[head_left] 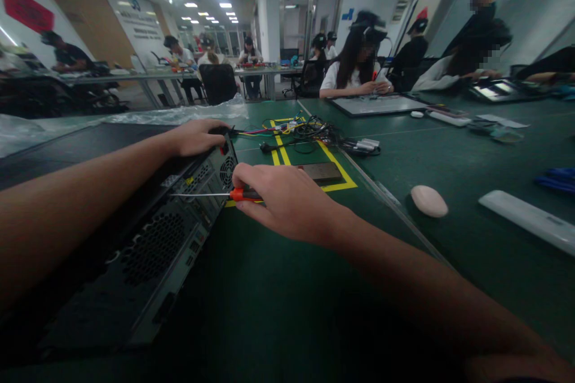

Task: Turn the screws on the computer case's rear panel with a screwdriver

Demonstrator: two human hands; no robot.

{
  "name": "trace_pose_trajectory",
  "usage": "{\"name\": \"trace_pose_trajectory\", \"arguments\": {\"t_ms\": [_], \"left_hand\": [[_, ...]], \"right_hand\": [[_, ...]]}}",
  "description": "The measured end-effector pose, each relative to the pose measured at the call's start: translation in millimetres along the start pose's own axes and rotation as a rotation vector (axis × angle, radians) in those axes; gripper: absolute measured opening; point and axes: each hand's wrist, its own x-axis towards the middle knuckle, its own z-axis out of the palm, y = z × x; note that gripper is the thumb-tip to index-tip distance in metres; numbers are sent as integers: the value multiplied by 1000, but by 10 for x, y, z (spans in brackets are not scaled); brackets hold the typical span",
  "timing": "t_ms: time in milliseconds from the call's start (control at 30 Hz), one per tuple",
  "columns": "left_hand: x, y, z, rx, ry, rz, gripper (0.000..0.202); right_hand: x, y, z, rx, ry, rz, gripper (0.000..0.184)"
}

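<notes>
A black computer case [153, 305] lies on the table at my left, its metal rear panel with fan grilles and ports facing right. My left hand [197, 136] grips the far top corner of the case, thumb near the edge and fingers partly hidden over it. My right hand [287, 200] is closed round the handle of a screwdriver [236, 194] with an orange collar. Its thin shaft points left, level, with the tip at the upper edge of the rear panel. Whether the tip sits in a screw is too small to tell.
Beyond the case lies a tangle of cables [314, 130] and a flat brown block [321, 172] inside yellow tape. To the right are a pale rounded mouse-like object [429, 201] and a long white bar [530, 218]. Plastic film [197, 111] lies behind the case. Several people work across the table.
</notes>
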Motion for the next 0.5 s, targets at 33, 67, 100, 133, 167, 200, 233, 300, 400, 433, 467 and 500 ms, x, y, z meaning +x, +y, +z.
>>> {"name": "trace_pose_trajectory", "arguments": {"t_ms": [33,67,100,133,167,200,233,300,400,433,467,500], "left_hand": [[3,-9,3,2,3,5,74],[5,-16,5,1,5,11,75],[7,-21,6,-1,7,17,75],[7,-24,6,-3,8,24,75],[7,-23,5,-5,7,30,75],[6,-20,2,-5,6,36,75],[4,-15,-1,-4,2,39,75],[-2,-2,-9,1,-6,38,76],[-6,9,-16,4,-15,33,75],[-6,10,-17,4,-15,32,74],[-5,9,-17,4,-15,30,74],[-4,8,-17,4,-15,28,74]], "right_hand": [[1,-2,-2,2,-3,1,15],[1,-3,-4,3,-5,3,15],[2,-5,-5,4,-7,3,15],[2,-6,-7,5,-7,4,15],[1,-6,-7,5,-8,4,15],[0,-6,-6,4,-7,2,14],[-1,-6,-5,2,-3,1,14],[-4,-6,-2,2,2,-6,15],[-5,-8,-2,4,4,-7,14],[-4,-8,-4,2,0,-3,14],[-3,-9,-6,-1,-3,2,14],[-3,-10,-7,-5,-3,6,14]]}}
